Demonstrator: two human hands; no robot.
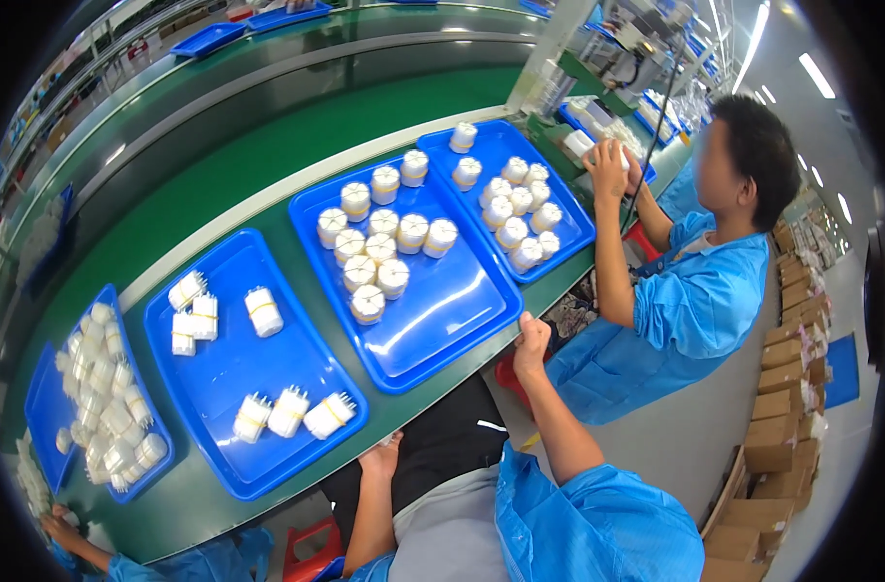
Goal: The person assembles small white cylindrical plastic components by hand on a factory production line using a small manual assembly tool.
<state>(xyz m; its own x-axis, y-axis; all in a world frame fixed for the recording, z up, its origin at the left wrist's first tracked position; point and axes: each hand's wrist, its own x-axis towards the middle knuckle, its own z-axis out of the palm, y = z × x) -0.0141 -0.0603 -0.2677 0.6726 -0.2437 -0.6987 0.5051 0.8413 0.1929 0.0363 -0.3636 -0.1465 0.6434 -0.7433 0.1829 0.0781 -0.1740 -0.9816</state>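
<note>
My left hand (382,456) is at the table's near edge, fingers stretched out, with nothing seen in it. Its nearest tray is a blue tray (297,359) holding several white cylindrical bundles (287,411) wrapped with yellowish bands. By the near right corner of another blue tray (433,335) is my right hand (532,346), fingers curled closed and thumb up; whether it grips the table edge or anything else is hidden. In that tray, several white banded bundles (383,221) stand upright, grouped toward the far side.
Another blue tray (549,270) with white bundles is at the right, and a heaped blue tray (161,475) at the left. A co-worker in blue (704,281) handles a white piece at the right. Another person's hand (62,527) shows at lower left. Cardboard boxes (777,403) line the aisle.
</note>
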